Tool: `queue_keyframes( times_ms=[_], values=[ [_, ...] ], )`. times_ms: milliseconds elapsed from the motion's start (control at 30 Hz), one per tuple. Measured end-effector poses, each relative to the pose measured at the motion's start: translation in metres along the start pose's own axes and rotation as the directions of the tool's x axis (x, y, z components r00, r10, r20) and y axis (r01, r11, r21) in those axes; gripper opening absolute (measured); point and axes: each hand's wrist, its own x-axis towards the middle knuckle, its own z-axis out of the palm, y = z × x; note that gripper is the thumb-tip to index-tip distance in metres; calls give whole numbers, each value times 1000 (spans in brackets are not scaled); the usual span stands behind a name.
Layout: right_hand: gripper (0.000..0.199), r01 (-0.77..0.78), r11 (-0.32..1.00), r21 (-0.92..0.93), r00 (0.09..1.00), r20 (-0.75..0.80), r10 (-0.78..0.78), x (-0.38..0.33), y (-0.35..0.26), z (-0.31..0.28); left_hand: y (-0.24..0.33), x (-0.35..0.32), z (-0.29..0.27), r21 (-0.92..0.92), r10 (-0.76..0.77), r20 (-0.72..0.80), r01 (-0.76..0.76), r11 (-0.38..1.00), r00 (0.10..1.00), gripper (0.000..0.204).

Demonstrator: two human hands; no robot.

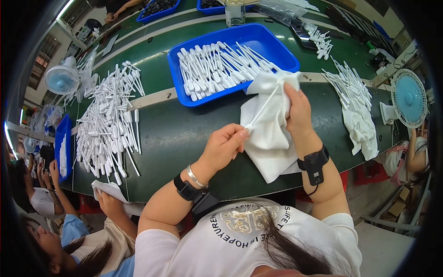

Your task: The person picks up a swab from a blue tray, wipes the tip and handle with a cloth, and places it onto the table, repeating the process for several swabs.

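Observation:
Over the near part of the dark green table, my left hand [224, 145] is closed in a pinch on the thicker end of a slim white stick [265, 110]. My right hand [299, 108] grips a white cloth [272, 143] around the stick's far end, and the cloth's lower part hangs down onto the table edge. The stick slants up to the right between both hands. Just beyond them, a blue tray [281, 48] holds many similar white sticks [214, 69], most with their thick ends toward the near left side.
A big heap of white sticks [104, 124] lies to the left. More sticks [348, 85] and a cloth [361, 129] lie right, beside a fan [409, 98]. A glass jar [235, 13] stands beyond the tray. A co-worker's hand [110, 205] holds a cloth at near left.

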Motion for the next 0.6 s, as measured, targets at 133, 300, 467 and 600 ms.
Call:
queue_keyframes(
  times_ms=[133, 300, 467, 600],
  values=[
    [23, -146, 904, -401, 891, 343, 296, -8, 31, -14, -5, 5, -5, -161, -34, 10, 36, 986, 999, 26],
    [25, -239, 937, -256, 868, 376, 325, -26, 32, 5, -11, 7, -4, -462, -39, -70, 2, 887, 997, 25],
    [28, -199, 967, -159, 900, 361, 245, -26, 27, 12, -14, 13, 1, -616, -63, -159, -49, 787, 985, 21],
    [25, 133, 847, -515, 825, 531, 193, -42, 37, 11, -11, 11, 6, -547, -84, -92, 20, 837, 992, 18]
  ],
)
